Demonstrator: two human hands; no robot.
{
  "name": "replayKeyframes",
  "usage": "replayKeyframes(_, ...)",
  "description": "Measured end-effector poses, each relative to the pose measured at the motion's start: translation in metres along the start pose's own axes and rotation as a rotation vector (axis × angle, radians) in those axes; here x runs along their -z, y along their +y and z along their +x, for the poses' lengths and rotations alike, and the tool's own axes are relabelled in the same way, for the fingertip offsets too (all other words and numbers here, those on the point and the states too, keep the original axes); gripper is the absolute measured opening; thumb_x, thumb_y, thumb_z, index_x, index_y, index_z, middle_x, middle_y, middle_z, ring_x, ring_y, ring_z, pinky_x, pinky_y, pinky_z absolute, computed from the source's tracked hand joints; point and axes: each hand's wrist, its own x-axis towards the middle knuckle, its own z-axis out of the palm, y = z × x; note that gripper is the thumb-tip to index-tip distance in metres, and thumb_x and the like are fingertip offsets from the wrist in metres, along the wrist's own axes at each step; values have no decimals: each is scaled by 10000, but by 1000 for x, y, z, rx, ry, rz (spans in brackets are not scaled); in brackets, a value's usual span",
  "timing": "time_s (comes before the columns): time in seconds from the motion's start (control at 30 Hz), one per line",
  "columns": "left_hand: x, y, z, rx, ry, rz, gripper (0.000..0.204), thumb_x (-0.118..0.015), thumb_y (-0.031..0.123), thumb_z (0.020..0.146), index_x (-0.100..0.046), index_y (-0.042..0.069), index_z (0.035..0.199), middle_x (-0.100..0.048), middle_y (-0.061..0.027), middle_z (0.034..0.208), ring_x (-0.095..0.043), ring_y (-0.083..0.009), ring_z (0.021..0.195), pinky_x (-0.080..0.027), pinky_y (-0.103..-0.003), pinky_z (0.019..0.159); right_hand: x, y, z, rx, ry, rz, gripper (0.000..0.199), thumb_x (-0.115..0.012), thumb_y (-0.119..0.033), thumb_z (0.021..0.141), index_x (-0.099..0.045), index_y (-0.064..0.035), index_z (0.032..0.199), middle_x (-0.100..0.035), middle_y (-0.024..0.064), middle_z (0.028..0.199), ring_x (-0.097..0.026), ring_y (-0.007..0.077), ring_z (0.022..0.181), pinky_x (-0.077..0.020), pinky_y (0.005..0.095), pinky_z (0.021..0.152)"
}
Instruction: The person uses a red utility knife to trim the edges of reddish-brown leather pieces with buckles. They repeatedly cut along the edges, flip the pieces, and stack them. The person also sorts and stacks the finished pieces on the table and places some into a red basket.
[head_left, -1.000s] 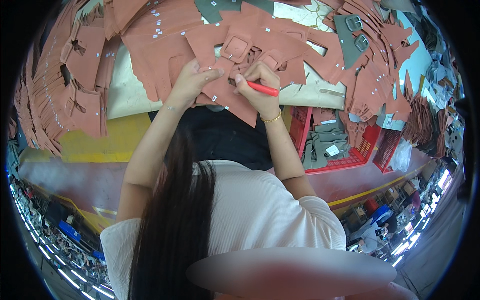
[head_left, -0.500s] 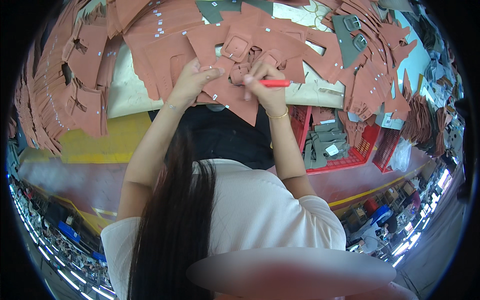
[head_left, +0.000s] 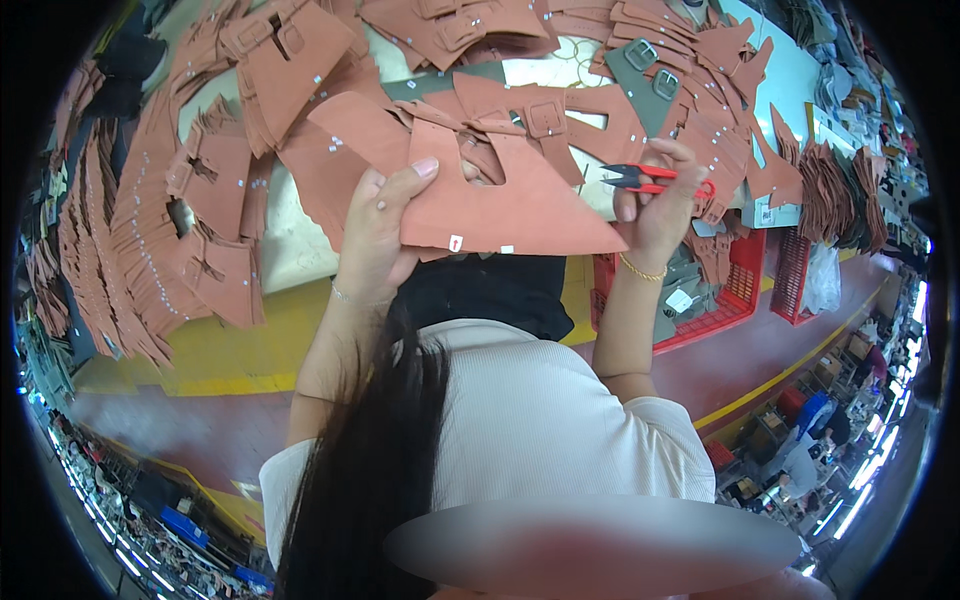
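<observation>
My left hand grips a terracotta leather shoe-upper piece by its left end, thumb on top. The piece is raised over the table's front edge, with a cut-out, strap parts behind it and small white labels along its lower edge. In my right hand are red-handled thread snips; their dark blades are apart and point left, above the piece's pointed right end. Whether the right fingers touch that tip I cannot tell. Behind the held piece lies another upper with a covered buckle.
Stacks of similar terracotta pieces fan along the left of the pale table. A grey-green buckled piece lies at the far right. Below the table's right side, a red crate holds grey-green and terracotta parts.
My left hand has lifted the leather piece toward me and turned it. My right hand has moved right, off the work, and the snips' blades now show. The view has shifted too.
</observation>
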Motion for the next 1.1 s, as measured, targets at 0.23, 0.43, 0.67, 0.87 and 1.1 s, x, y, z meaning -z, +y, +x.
replayKeyframes(0.23, -38, 21, -20, -249, -76, -17, 478, -618, 16, 852, -421, -33, 1285, -602, -192, 1130, -625, -252, 1028, -543, -387, 887, 1, -35, 7, 147, 178, 31, 363, -455, -297, 993, -523, 16, 1164, -619, 161, 1023, -656, 253, 807, -537, 353, 743)
replayKeyframes(0.43, -43, 24, -37, -323, -72, 52, 585, -612, -32, 846, -345, -1, 1365, -579, -189, 1164, -582, -280, 1116, -519, -402, 939, -12, -68, -10, 372, -121, 123, 363, -541, -197, 914, -472, -16, 1222, -602, 177, 1098, -634, 275, 939, -505, 393, 853)
replayKeyframes(0.67, -39, 23, -53, -317, -62, 200, 545, -614, -2, 859, -361, -18, 1342, -574, -178, 1147, -638, -252, 962, -579, -344, 677, -70, -62, -40, 392, -421, -279, 318, -760, 4, 727, -558, -44, 968, -626, 178, 1089, -640, 254, 966, -527, 335, 828)
replayKeyframes(0.87, -41, 18, -58, -502, -13, 162, 497, -600, 15, 880, -373, -37, 1319, -576, -176, 1127, -650, -244, 883, -573, -330, 580, -83, -76, -48, 358, -444, -742, 268, -787, -15, 705, -584, -4, 881, -652, 131, 1011, -649, 209, 887, -535, 294, 759)
replayKeyframes(1.1, -50, 22, -59, -458, -13, 79, 313, -671, 23, 854, -535, -11, 1134, -599, -80, 1017, -595, -155, 865, -476, -249, 637, -100, -107, -56, 321, -257, -572, 330, -828, -144, 684, -605, -38, 902, -642, 98, 908, -636, 196, 788, -512, 273, 687)
